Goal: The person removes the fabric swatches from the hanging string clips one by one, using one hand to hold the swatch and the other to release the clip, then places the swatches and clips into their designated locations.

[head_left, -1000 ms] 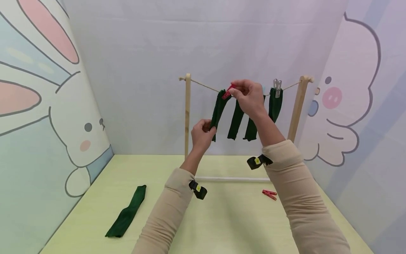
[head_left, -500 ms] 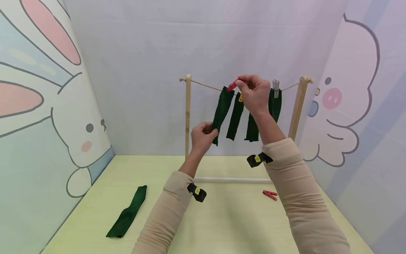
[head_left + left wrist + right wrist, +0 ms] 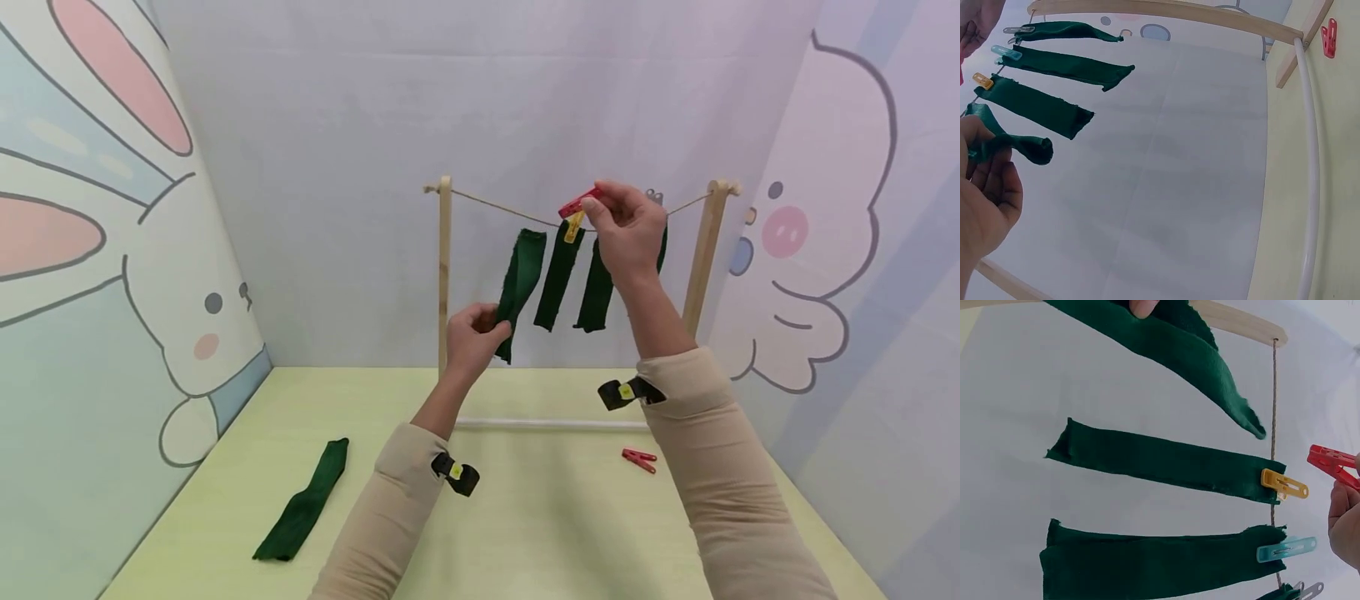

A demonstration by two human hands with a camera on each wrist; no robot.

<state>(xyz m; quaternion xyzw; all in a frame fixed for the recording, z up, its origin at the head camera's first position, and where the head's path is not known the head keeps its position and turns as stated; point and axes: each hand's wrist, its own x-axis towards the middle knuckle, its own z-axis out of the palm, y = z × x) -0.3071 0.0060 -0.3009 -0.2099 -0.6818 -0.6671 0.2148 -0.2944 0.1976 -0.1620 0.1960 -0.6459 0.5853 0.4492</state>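
My left hand (image 3: pixel 472 342) pinches a dark green cloth strip (image 3: pixel 525 267) near its lower part. The strip's top edge stands free, just below the rope line (image 3: pixel 495 205). Higher up and to the right, my right hand (image 3: pixel 632 237) holds a red clothespin (image 3: pixel 576 204) between thumb and fingers, in front of the rope. Beside the held strip hang three more green strips, clipped to the rope by a yellow clothespin (image 3: pixel 1282 482), a light blue clothespin (image 3: pixel 1285 549) and a grey clothespin (image 3: pixel 1311 591). The right hand partly covers the rightmost hanging strip in the head view.
Wooden posts (image 3: pixel 445 275) carry the rope, with a white bar (image 3: pixel 555 425) low between them. Another green strip (image 3: pixel 303 500) lies on the table at left. A red clothespin on the table (image 3: pixel 639 460) lies at right. Printed walls stand at both sides.
The strip's top came off the rope and dropped below it as my left hand moved slightly down. My right hand drew away to the right with the red clothespin.
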